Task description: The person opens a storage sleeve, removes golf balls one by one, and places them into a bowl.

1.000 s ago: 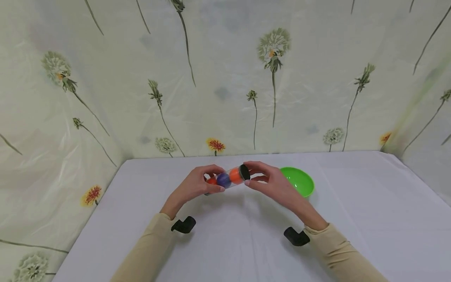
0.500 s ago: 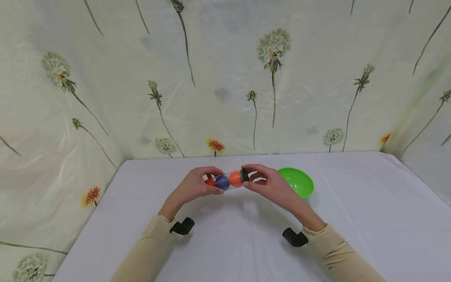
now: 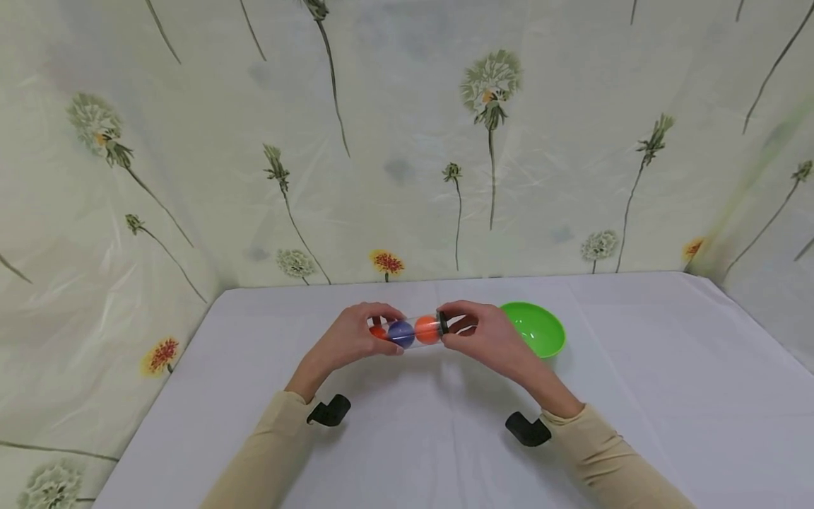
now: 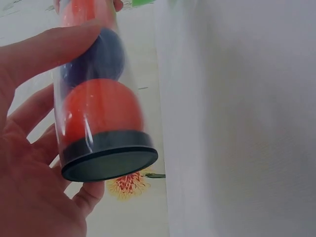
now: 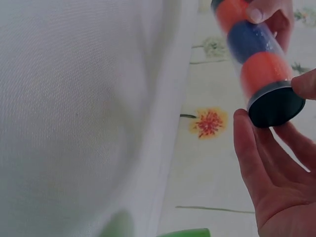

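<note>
White cloth covers the tabletop (image 3: 420, 438), faintly creased and shadowed beneath my arms. Nearest to me are my beige sleeves (image 3: 257, 452), a black fitting (image 3: 329, 410) jutting inward at each wrist. Past them I hold a clear tube (image 3: 415, 332) sideways above the cloth, well to the left of the bowl, with one grip at either end. My left grip (image 3: 346, 339) is wrapped round the left part of it, thumb on my side and fingers behind. My right grip (image 3: 492, 339) pinches the dark right cap (image 5: 276, 106) between thumb and fingertips. Inside sit three balls in a row: a blue ball (image 3: 400, 334) between two orange ones, the right orange ball (image 3: 427, 329) next to that cap. Another dark cap, the left cap (image 4: 111, 158), closes the other end.

I judge the tube to be light, thin-walled plastic, smooth enough to slip and likely to dent if squeezed hard. The cap rims look stiffer, so they should give the surest purchase; round the wall, a soft hold ought to do. I can read no brand, label or lettering on the tube or caps.

Farther off, partly hidden by my right grip, stands a glossy green bowl (image 3: 545, 329). Behind everything hangs a pale backdrop (image 3: 407, 219) printed with dandelions.
</note>
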### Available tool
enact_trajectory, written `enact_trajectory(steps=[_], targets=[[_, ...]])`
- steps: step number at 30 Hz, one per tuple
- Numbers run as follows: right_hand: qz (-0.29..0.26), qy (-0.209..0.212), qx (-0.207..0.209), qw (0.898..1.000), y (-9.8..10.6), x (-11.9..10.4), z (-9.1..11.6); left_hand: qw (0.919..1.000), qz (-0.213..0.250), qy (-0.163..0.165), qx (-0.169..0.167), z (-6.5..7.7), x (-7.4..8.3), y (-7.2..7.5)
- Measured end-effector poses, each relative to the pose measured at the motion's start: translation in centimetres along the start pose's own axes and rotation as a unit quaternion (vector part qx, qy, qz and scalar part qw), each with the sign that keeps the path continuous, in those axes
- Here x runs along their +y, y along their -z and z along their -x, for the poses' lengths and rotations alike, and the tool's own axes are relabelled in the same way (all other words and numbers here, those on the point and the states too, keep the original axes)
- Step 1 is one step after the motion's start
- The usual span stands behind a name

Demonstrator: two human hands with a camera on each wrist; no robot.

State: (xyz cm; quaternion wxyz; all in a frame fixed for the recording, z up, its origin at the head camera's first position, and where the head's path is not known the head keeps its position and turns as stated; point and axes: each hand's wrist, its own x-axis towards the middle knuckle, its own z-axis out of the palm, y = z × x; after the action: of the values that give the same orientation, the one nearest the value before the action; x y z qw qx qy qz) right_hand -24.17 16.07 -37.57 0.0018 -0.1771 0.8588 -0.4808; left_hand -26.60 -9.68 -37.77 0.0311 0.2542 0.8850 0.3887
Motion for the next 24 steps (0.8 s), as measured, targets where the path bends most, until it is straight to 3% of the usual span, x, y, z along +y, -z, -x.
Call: enact_trajectory(steps=[24], targets=[[0.044, -0.011, 0.035, 0.998, -1.2, 0.0, 0.1, 0.9995, -0.029, -0.011, 0.005, -0.1, 0.2, -0.3]])
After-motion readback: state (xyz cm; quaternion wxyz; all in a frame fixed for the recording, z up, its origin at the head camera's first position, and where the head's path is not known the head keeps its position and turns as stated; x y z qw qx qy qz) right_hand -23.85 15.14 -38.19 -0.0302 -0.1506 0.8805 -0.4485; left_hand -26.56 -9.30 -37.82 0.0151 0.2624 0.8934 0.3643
